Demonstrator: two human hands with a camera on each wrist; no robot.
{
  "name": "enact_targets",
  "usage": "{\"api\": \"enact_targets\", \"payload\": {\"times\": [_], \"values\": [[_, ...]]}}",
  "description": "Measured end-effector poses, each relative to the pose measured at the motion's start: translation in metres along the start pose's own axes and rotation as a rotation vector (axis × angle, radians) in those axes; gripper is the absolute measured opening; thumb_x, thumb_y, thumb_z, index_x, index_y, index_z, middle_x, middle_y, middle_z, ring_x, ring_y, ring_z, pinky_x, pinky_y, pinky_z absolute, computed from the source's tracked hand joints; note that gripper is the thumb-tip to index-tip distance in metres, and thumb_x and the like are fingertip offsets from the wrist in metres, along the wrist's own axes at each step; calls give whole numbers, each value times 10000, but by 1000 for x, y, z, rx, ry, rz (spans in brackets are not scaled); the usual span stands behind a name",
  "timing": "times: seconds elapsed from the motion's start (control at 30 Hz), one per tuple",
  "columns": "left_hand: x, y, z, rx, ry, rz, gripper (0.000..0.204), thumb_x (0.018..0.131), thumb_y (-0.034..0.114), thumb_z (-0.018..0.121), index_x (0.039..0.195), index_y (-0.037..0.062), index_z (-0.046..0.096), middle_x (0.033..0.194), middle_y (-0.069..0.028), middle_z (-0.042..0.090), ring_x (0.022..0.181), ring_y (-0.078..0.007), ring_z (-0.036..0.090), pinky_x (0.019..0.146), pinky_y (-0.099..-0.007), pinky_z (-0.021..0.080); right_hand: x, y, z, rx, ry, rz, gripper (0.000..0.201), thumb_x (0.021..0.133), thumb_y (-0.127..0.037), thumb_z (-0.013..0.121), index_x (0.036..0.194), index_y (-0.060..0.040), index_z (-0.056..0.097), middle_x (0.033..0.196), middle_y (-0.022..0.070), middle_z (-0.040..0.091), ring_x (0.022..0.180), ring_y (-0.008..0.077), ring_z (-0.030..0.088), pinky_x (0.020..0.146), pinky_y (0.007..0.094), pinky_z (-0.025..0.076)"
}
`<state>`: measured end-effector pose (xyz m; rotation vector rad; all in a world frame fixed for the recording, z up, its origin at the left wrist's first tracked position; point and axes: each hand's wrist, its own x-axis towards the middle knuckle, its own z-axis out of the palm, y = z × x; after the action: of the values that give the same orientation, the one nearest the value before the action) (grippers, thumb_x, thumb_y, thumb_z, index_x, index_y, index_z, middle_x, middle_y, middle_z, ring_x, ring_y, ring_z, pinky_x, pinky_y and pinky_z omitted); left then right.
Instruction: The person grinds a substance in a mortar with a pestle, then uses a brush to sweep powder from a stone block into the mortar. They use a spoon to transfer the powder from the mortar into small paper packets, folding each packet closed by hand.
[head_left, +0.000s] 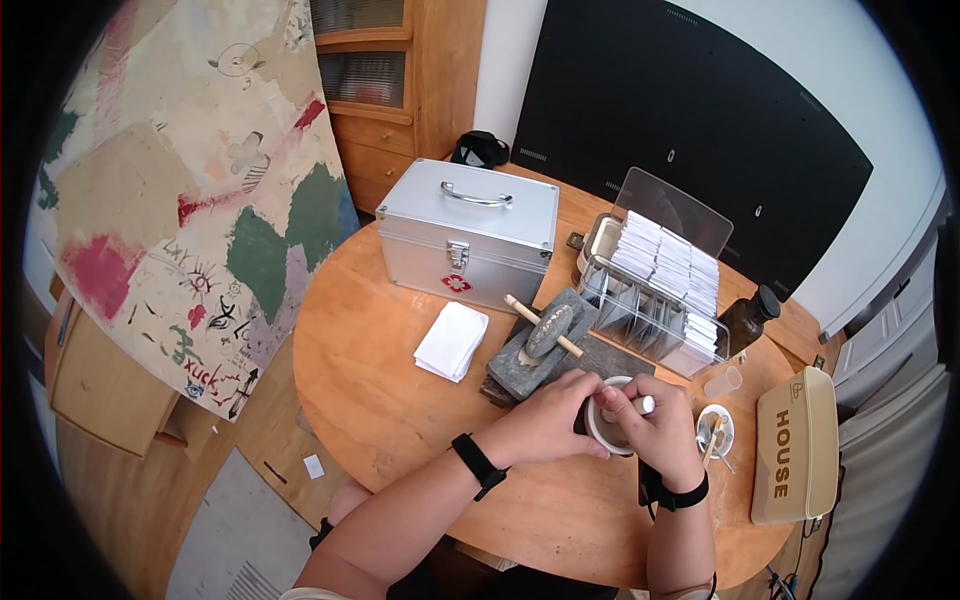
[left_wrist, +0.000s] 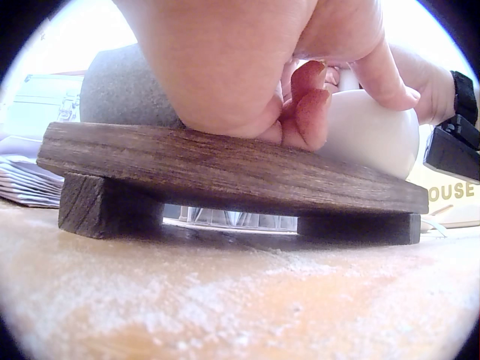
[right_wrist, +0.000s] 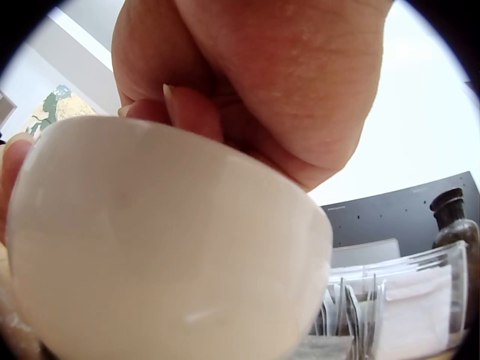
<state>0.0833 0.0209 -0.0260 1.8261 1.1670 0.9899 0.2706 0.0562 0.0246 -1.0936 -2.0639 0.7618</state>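
White bowl (right_wrist: 165, 247), bent right fingers (right_wrist: 196, 114) round pestle (head_left: 647, 405)

access from the left: the open tabletop (head_left: 370, 400) offers a route in front of the paper stack (head_left: 452, 341), up to the left forearm (head_left: 400, 520). access from above: the left hand (head_left: 550, 420) and right hand (head_left: 655, 430) obstruct the bowl (head_left: 610, 435); the pestle (head_left: 646, 405) projects between them. far side: the stone wheel (head_left: 550, 331) and its crossing rod (head_left: 520, 308), the clear box (head_left: 655, 325) and its raised lid (head_left: 680, 212) form barriers. right side: the saucer (head_left: 714, 445) and cup (head_left: 722, 382) narrow the passage toward the beige box (head_left: 795, 445). low clearance: a slot runs under the wooden board (left_wrist: 240, 172), between its feet.
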Motion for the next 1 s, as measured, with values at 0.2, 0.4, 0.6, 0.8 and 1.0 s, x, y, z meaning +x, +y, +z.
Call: {"api": "enact_targets", "payload": {"times": [0.2, 0.4, 0.6, 0.8, 1.0], "values": [[0, -1, 0, 4, -7, -8, 724, 691, 309, 968, 1185, 15, 526, 1225, -197, 576, 1177, -400, 593, 979, -453, 500, 0, 0, 0, -15, 0, -9, 255, 931, -206, 801, 794, -5, 725, 662, 120, 689, 557, 179, 646, 534, 307, 485], [0, 1, -1, -2, -14, -19, 727, 692, 301, 967, 1196, 16, 529, 1235, -200, 577, 1182, -404, 593, 987, -452, 499, 0, -2, 0, -18, -4, 3, 254, 928, -209, 802, 797, -5, 727, 666, 125, 691, 564, 193, 655, 542, 315, 491], [0, -1, 0, -14, -8, -5, 720, 692, 296, 967, 1192, 20, 529, 1231, -195, 577, 1181, -401, 593, 984, -452, 500, 1, -1, 1, -35, -6, -1, 255, 921, -208, 805, 793, -4, 720, 671, 133, 695, 569, 205, 665, 546, 324, 494], [0, -3, 1, -11, -8, 5, 717, 693, 299, 968, 1188, 27, 527, 1222, -189, 576, 1182, -398, 589, 985, -453, 499, 0, -3, 1, -29, -10, 19, 252, 920, -201, 802, 791, -2, 717, 667, 131, 692, 566, 200, 659, 547, 323, 494], [0, -1, 1, -20, -8, -5, 716, 691, 294, 969, 1189, 28, 529, 1231, -190, 576, 1189, -400, 587, 991, -456, 499, 0, -5, 0, -38, -24, 20, 244, 922, -195, 799, 801, 2, 721, 682, 135, 698, 577, 202, 664, 554, 323, 498]]}}
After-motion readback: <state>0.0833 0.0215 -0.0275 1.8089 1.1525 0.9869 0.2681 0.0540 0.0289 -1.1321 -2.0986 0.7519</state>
